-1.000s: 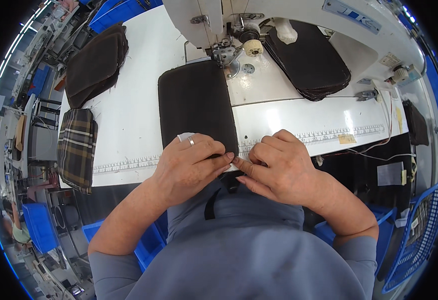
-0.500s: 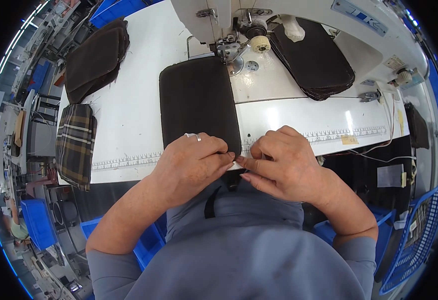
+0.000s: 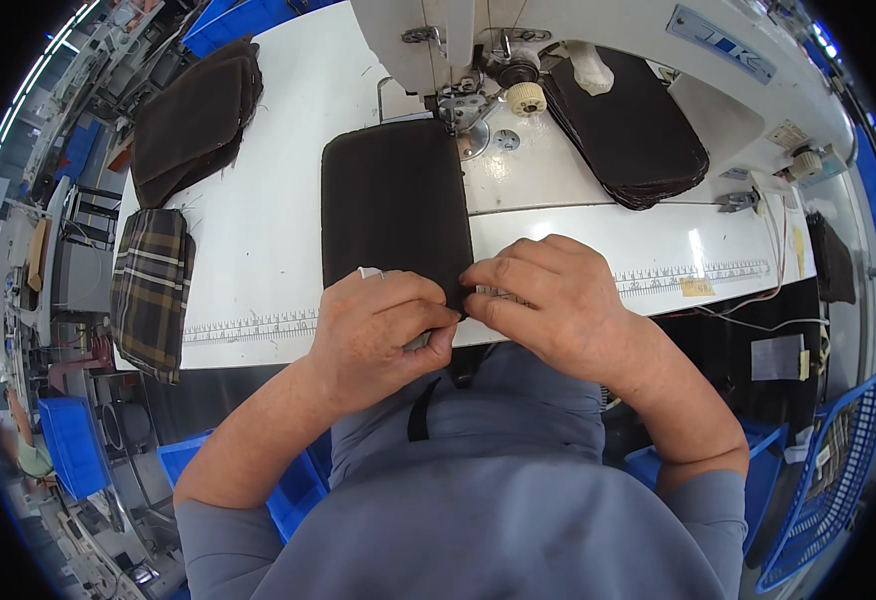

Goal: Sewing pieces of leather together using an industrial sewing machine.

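Note:
A dark brown fabric panel (image 3: 395, 205) with rounded corners lies on the white sewing table, its far right corner beside the needle area of the sewing machine (image 3: 461, 112). At its near end, my left hand (image 3: 383, 325) pinches the near right corner between thumb and fingers; a white ring or band shows on one finger. My right hand (image 3: 548, 300) grips the panel's right edge close to that corner, thumb and index finger pressed together. Both sets of fingertips nearly meet, and they hide the corner itself.
Dark panels are stacked on the right (image 3: 633, 135) under the machine arm and at the far left (image 3: 198, 115). A folded plaid cloth (image 3: 150, 290) overhangs the table's left edge. A printed ruler strip (image 3: 248, 328) follows the front edge. A blue basket (image 3: 828, 490) stands at right.
My right hand has moved up and left, its fingers closing on the panel's edge. My left fingers have curled at the corner. The panel has shifted slightly.

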The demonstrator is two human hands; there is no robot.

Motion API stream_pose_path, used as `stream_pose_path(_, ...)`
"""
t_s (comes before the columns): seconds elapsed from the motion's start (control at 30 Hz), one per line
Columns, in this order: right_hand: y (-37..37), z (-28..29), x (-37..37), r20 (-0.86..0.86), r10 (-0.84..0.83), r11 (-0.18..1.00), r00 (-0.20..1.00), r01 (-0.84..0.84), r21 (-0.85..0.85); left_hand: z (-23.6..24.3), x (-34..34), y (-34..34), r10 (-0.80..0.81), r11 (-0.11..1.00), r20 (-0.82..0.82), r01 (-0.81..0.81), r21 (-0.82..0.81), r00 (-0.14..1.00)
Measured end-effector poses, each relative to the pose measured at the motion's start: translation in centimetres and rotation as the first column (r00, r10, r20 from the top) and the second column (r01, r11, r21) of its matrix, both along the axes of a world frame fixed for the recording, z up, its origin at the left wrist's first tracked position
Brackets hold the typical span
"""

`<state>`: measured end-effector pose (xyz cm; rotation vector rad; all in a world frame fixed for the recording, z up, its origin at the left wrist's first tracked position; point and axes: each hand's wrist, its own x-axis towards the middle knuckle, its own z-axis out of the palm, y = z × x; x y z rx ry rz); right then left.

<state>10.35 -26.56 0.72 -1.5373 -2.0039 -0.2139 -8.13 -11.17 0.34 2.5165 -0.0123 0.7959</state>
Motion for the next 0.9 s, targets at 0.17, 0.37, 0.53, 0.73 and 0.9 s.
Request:
stream_pose_path(0.17, 0.8, -1.4, -0.5, -0.020, 0.005, 0.989, 1.000, -0.002, 0.151, 1.6, 0.1, 1.1, -0.054, 0.998, -0.173, 0.059, 0.022, 0.983)
stream_pose_path(0.37, 0.9, -0.6, -0.4, -0.069, 0.031, 0.996, 0.997, -0.025, 0.081, 2.0, 0.3, 1.8, -0.107, 0.983, -0.447, 0.161, 0.085, 0.888)
stream_pose_path(0.53, 0.6, -0.3, -0.1, -0.104, 0.032, 0.999, 0.994, -0.029, 0.030, 2.3, 0.1, 1.9, -0.172, 0.968, -0.478, 0.238, 0.079, 0.861)
stream_pose_path(0.73, 1.0, 0.2, 1.1, -0.135, 0.047, 0.997, 0.990, -0.055, -0.054, 1.3, -0.6, 2.2, -0.145, 0.946, -0.353, 0.234, 0.223, 0.924)
stream_pose_path(0.9, 1.9, 0.7, 2.1, -0.130, 0.003, 0.991, 0.992, -0.020, -0.129, 1.2, 0.6, 4.0, -0.146, 0.936, -0.332, 0.239, 0.258, 0.932)
